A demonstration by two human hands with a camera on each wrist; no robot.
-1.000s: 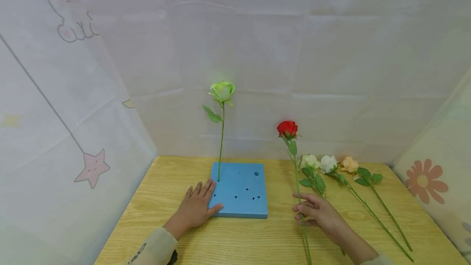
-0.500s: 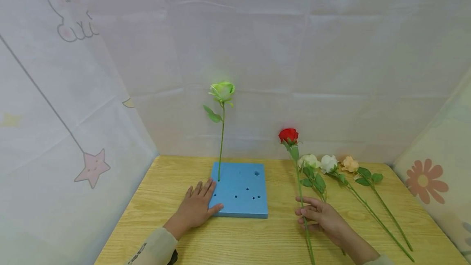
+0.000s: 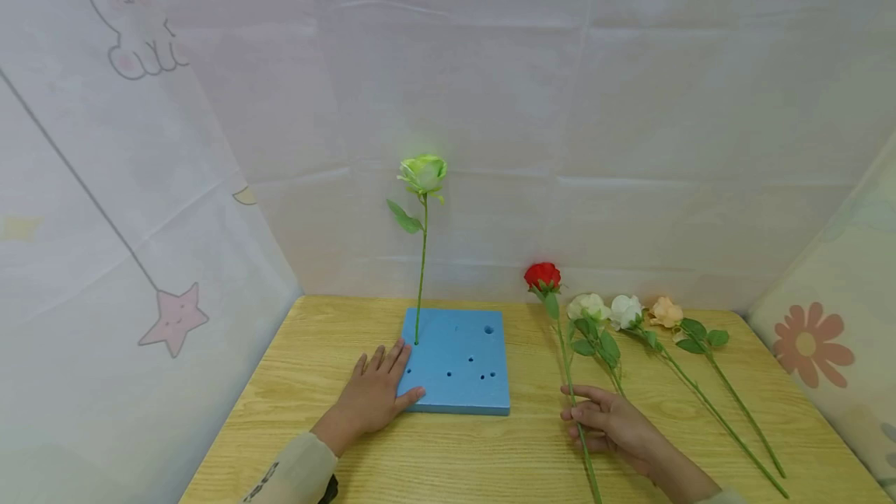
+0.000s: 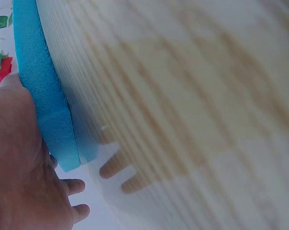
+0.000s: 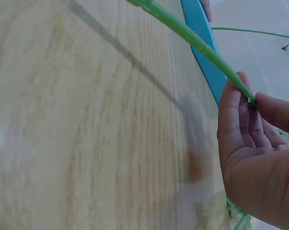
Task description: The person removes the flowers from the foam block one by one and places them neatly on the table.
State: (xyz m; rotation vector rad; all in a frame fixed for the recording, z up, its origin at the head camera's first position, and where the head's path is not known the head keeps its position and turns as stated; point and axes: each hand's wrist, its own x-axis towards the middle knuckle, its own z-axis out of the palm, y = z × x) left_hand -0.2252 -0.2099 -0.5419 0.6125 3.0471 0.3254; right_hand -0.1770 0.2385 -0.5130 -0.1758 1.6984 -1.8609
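A red rose [image 3: 542, 277] leans head-up over the right part of the table, its stem [image 5: 202, 48] pinched between the thumb and fingers of my right hand [image 3: 619, 422]. My left hand [image 3: 371, 391] rests with fingers spread on the left edge of a blue foam board [image 3: 462, 399] that has several holes. In the left wrist view the board's side [image 4: 44, 86] shows next to my palm. One light green rose [image 3: 423, 174] stands upright in a hole near the board's left side, close to my left fingertips.
Right of my right hand, a cream rose [image 3: 589, 306], a white rose [image 3: 626, 311] and a peach-coloured flower [image 3: 665, 312] lie on the wooden table [image 3: 413, 457]. Printed cloth walls [image 3: 455, 99] enclose the back and sides.
The red rose has come down, and its head has shifted slightly left over the last half second. My right hand has lowered a little with it. My left hand has stayed on the board.
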